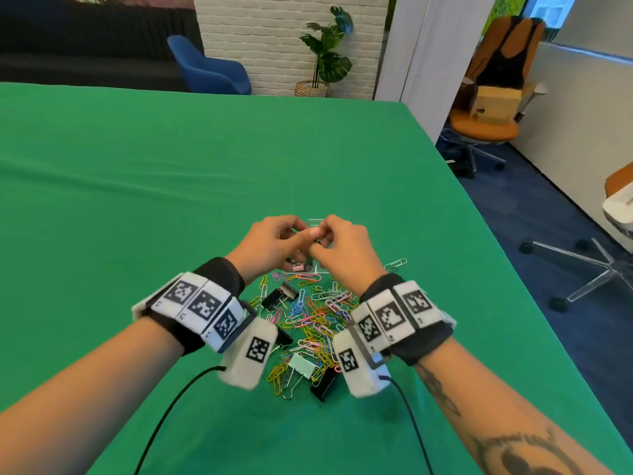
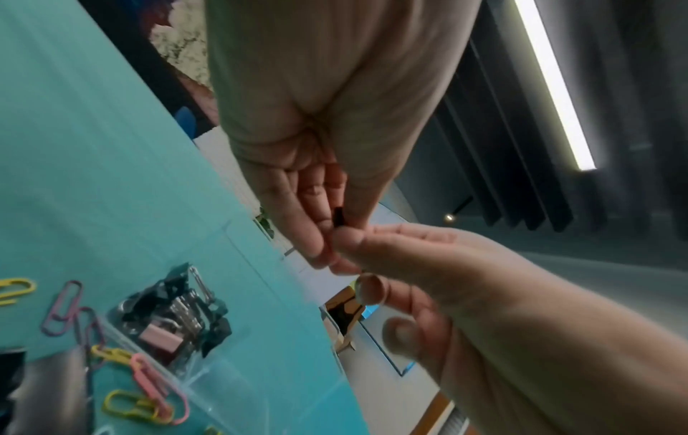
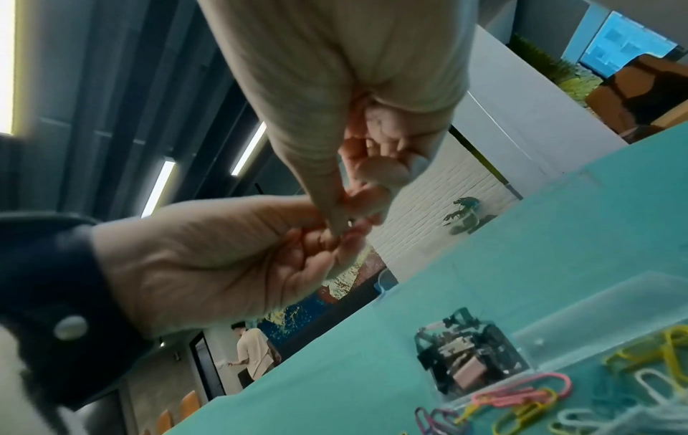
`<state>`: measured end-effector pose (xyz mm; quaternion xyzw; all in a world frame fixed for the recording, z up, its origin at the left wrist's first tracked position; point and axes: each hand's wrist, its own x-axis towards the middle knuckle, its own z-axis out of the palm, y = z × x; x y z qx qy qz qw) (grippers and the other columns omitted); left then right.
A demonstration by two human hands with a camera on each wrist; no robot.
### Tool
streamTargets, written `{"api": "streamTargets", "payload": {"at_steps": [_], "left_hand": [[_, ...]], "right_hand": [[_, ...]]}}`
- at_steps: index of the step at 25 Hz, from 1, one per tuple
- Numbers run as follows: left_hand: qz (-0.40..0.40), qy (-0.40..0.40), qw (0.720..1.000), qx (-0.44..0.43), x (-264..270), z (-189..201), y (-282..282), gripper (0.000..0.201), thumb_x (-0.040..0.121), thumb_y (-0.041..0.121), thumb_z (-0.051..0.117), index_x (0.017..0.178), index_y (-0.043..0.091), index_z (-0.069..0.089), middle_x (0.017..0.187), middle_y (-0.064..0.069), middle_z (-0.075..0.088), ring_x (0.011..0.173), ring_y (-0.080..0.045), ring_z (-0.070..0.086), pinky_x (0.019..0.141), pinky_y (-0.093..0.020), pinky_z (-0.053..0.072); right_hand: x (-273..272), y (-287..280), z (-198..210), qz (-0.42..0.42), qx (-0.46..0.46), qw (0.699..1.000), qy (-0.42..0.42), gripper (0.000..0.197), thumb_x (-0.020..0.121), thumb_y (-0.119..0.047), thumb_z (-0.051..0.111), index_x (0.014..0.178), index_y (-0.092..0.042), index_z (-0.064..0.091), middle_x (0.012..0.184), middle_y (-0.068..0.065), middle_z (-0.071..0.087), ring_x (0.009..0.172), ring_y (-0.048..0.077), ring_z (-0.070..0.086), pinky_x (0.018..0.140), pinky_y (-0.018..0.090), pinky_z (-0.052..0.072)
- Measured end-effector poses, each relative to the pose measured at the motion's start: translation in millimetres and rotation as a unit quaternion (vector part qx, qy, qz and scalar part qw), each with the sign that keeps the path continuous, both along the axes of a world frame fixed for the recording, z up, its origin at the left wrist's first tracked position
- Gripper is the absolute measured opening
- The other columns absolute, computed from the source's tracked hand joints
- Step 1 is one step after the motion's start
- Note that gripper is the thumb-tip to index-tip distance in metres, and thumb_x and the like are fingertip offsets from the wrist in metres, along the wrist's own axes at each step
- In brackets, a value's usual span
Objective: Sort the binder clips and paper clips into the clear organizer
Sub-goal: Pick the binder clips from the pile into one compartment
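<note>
Both of my hands meet above the clear organizer [image 1: 315, 220], the left hand [image 1: 301, 235] and the right hand [image 1: 323, 235] fingertip to fingertip. Between them they pinch a small black binder clip [image 2: 338, 218], mostly hidden by fingers. In the left wrist view the left hand [image 2: 329, 235] holds it from above and the right hand [image 2: 355, 253] touches it from below. One organizer compartment [image 3: 595, 309] holds several black binder clips and a pink one [image 2: 161, 338]. A pile of coloured paper clips [image 1: 318, 320] with black and mint binder clips [image 1: 302, 366] lies between my wrists.
Green cloth covers the table [image 1: 171, 186], whose right edge [image 1: 479, 214] drops to a blue floor with office chairs [image 1: 486, 125]. Black cables [image 1: 171, 406] trail from both wrist cameras toward me. A person [image 3: 254, 350] stands far off in the room.
</note>
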<state>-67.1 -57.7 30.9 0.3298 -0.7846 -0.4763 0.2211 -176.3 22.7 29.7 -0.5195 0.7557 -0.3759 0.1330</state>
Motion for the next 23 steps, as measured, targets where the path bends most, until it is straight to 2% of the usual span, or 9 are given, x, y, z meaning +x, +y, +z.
{"api": "streamTargets", "payload": {"at_steps": [2, 4, 7, 9, 11, 14, 16, 20, 23], "left_hand": [[0.014, 0.042, 0.995, 0.088, -2.7, 2.2, -6.5, 0.009, 0.089, 0.018, 0.057, 0.087, 0.009, 0.057, 0.078, -0.012, 0.061, 0.046, 0.002, 0.057, 0.042, -0.012, 0.048], [0.041, 0.050, 0.991, 0.114, -3.2, 3.3, -21.3, 0.007, 0.090, 0.013, 0.055, 0.084, 0.011, 0.057, 0.076, -0.009, 0.059, 0.043, 0.003, 0.058, 0.040, -0.012, 0.048], [0.089, -0.052, 0.995, 0.009, -10.7, -2.0, -41.7, 0.015, 0.090, 0.016, 0.056, 0.096, 0.005, 0.065, 0.081, -0.010, 0.061, 0.052, -0.002, 0.060, 0.043, -0.013, 0.048], [0.077, -0.147, 0.979, -0.117, -19.8, -8.4, -43.4, 0.022, 0.088, 0.019, 0.058, 0.099, 0.003, 0.070, 0.085, -0.010, 0.064, 0.071, -0.013, 0.057, 0.062, -0.020, 0.047], [0.079, -0.156, 0.974, -0.145, -26.0, -16.1, -39.6, 0.021, 0.086, 0.017, 0.060, 0.098, 0.003, 0.070, 0.087, -0.011, 0.067, 0.078, -0.017, 0.054, 0.074, -0.021, 0.042], [0.124, -0.136, 0.973, -0.139, -28.1, -24.0, -39.1, 0.018, 0.081, 0.009, 0.062, 0.099, 0.009, 0.059, 0.082, -0.011, 0.065, 0.077, -0.025, 0.059, 0.077, -0.030, 0.049], [0.130, -0.165, 0.965, -0.160, -26.5, -22.1, -40.8, 0.019, 0.079, 0.006, 0.061, 0.096, 0.011, 0.055, 0.089, -0.015, 0.066, 0.084, -0.031, 0.062, 0.081, -0.039, 0.052], [0.159, -0.133, 0.963, -0.173, -19.5, -8.0, -46.7, 0.021, 0.080, 0.007, 0.057, 0.101, 0.007, 0.053, 0.084, -0.011, 0.057, 0.076, -0.026, 0.052, 0.076, -0.034, 0.047], [0.141, -0.128, 0.962, -0.197, -8.6, -5.6, -44.8, 0.021, 0.079, 0.009, 0.057, 0.101, 0.008, 0.054, 0.081, -0.007, 0.055, 0.075, -0.025, 0.050, 0.072, -0.031, 0.041]], "right_hand": [[6.9, -11.1, 3.2, 0.001, -0.005, 1.000, -0.002, 0.017, 0.080, -0.017, 0.064, 0.095, -0.008, 0.061, 0.081, 0.006, 0.061, 0.078, 0.022, 0.055, 0.070, 0.029, 0.042], [3.3, -11.3, 5.5, 0.015, 0.008, 1.000, -0.007, 0.033, 0.080, -0.021, 0.068, 0.110, -0.012, 0.059, 0.093, 0.004, 0.063, 0.080, 0.018, 0.051, 0.074, 0.027, 0.040], [-16.1, 4.1, 3.4, -0.010, 0.013, 1.000, 0.011, 0.045, 0.083, -0.025, 0.066, 0.125, -0.015, 0.051, 0.100, 0.000, 0.060, 0.079, 0.015, 0.047, 0.080, 0.028, 0.040], [-29.1, 17.8, -3.3, -0.027, 0.014, 0.999, 0.024, 0.041, 0.086, -0.026, 0.062, 0.124, -0.014, 0.052, 0.101, 0.000, 0.059, 0.070, 0.010, 0.045, 0.080, 0.028, 0.040], [-38.0, 30.5, -11.8, -0.028, 0.014, 0.999, 0.025, 0.035, 0.087, -0.025, 0.060, 0.120, -0.013, 0.055, 0.098, -0.003, 0.057, 0.063, -0.004, 0.038, 0.078, 0.024, 0.037], [-44.0, 45.7, -23.4, -0.009, 0.014, 1.000, 0.017, 0.031, 0.087, -0.022, 0.060, 0.116, -0.011, 0.058, 0.097, -0.004, 0.057, 0.060, -0.010, 0.033, 0.076, 0.022, 0.034], [-46.2, 52.6, -28.2, 0.003, 0.018, 1.000, 0.013, 0.030, 0.087, -0.022, 0.060, 0.115, -0.012, 0.059, 0.097, -0.004, 0.057, 0.060, -0.010, 0.033, 0.072, 0.022, 0.036], [-49.6, 58.6, -30.4, 0.007, 0.012, 1.000, 0.008, 0.024, 0.088, -0.021, 0.060, 0.111, -0.013, 0.061, 0.090, -0.005, 0.059, 0.057, -0.009, 0.033, 0.060, 0.018, 0.033], [-39.6, 52.6, -32.6, 0.054, 0.050, 0.997, 0.036, 0.019, 0.087, -0.018, 0.060, 0.105, -0.013, 0.065, 0.084, -0.005, 0.057, 0.058, -0.008, 0.037, 0.067, 0.023, 0.035]]}}
